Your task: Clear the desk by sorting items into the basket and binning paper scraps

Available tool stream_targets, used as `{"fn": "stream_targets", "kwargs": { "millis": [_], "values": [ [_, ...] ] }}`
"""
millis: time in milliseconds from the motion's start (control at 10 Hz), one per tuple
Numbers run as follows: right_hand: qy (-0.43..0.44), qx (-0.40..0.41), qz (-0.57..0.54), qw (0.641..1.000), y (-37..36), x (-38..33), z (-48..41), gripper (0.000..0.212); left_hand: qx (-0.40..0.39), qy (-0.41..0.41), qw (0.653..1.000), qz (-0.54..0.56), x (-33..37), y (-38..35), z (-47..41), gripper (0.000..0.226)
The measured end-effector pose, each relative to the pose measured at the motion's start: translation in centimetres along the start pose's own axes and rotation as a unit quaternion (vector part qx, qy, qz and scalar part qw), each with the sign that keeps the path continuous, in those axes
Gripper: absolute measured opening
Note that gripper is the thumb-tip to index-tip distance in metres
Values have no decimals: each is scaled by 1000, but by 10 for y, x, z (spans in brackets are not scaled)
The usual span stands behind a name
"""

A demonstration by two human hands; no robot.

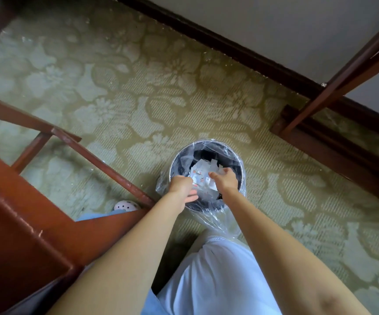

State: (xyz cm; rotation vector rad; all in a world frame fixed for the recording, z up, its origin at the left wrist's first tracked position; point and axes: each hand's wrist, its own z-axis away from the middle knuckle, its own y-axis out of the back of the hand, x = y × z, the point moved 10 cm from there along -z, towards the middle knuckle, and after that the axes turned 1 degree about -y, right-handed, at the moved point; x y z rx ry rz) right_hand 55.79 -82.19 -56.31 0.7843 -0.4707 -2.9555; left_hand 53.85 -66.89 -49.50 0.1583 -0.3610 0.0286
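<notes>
The left hand (182, 187) and the right hand (226, 181) are over the bin (240, 163) on the carpet (138, 98). Paper scraps (203, 176) sit between them. I cannot tell if they grip any.

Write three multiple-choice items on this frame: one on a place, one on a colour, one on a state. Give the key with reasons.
1. Where do the paper scraps lie?
A. spread on the floor
B. inside the bin
C. on a chair seat

2. What colour is the carpet?
A. green with a pale flower pattern
B. plain red
C. blue stripes

3. In what state is the bin?
A. tipped on its side
B. closed with a lid
C. upright, open, and lined with a clear plastic bag

Key:
1. B, since the white scraps show inside the bin's rim.
2. A, since olive green with pale blossoms fills the floor.
3. C, since the round mouth faces up and clear film folds over the rim.
</notes>
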Motion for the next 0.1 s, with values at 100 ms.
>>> {"fn": "stream_targets", "kwargs": {
  "millis": [100],
  "values": [
    [29, -11, 48, 998, 0, -12, 22, 50, 12, -29, 999, -25, 6, 10, 19, 38]
  ]
}}
